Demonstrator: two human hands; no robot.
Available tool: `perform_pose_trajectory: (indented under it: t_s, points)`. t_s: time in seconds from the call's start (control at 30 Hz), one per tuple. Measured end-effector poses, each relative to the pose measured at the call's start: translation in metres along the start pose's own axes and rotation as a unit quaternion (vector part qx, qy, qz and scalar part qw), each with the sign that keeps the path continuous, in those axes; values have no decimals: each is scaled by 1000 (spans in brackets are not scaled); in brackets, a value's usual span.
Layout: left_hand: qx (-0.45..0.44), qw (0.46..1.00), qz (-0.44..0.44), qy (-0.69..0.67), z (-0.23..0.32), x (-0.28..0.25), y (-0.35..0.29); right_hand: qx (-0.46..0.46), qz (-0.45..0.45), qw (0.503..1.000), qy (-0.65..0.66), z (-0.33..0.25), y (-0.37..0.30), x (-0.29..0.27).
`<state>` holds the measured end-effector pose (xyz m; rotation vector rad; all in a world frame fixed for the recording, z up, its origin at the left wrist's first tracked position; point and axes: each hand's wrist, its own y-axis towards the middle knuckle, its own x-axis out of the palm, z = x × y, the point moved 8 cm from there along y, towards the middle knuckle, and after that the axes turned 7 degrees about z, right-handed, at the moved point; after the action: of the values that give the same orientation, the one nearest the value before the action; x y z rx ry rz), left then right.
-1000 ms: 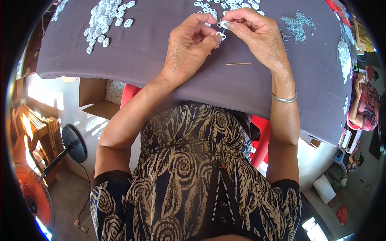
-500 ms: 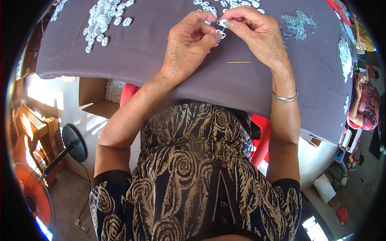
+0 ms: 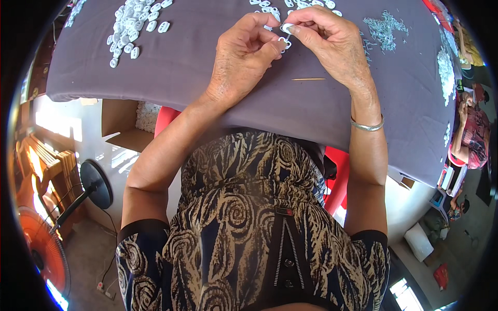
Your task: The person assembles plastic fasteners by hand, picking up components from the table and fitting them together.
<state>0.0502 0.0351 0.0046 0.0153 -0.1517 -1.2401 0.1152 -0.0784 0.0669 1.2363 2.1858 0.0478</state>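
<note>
My left hand point(image 3: 239, 59) pinches a small white plastic piece with holes point(image 3: 286, 44) between thumb and fingers. Just above it, my right hand point(image 3: 334, 49) grips a second white plastic piece point(image 3: 287, 28) with thumb and forefinger. A thin grey metal bit, which looks like a small spring point(image 3: 288, 38), bridges the two pieces. Fingertips partly cover both pieces. Below the hands, a thin wooden stick point(image 3: 308, 79) lies on the grey cloth-covered table point(image 3: 181, 72). Right of my right hand is a heap of tiny metal bits point(image 3: 385, 30).
A pile of white oval plastic pieces point(image 3: 129, 23) lies at the table's left; more white pieces point(image 3: 314, 4) are beyond my hands. An open cardboard box point(image 3: 120, 122) is under the table edge. A fan point(image 3: 44, 249) stands lower left. Another person point(image 3: 471, 129) sits far right.
Almost nothing differs. The white piece in my right hand has shifted slightly up against the lower one; both hands keep their grip.
</note>
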Motion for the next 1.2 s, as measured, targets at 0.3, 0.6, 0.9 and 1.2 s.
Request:
perform_pose_trajectory:
  t_s: [0.3, 0.6, 0.9, 1.2]
  points:
    - [-3, 1000, 1, 4, -1, -1, 0, 9, 4, 1000, -6, -7, 0, 0]
    - [-17, 1000, 5, 2, 1, -1, 0, -20, 19, 1000, -8, -9, -2, 0]
    - [-8, 1000, 8, -24, -1, -3, 0, 50, -28, 995, 77, 4, -2, 14]
    - [-21, 996, 29, -83, 1, -1, -2, 60, -44, 992, 102, 7, -3, 17]
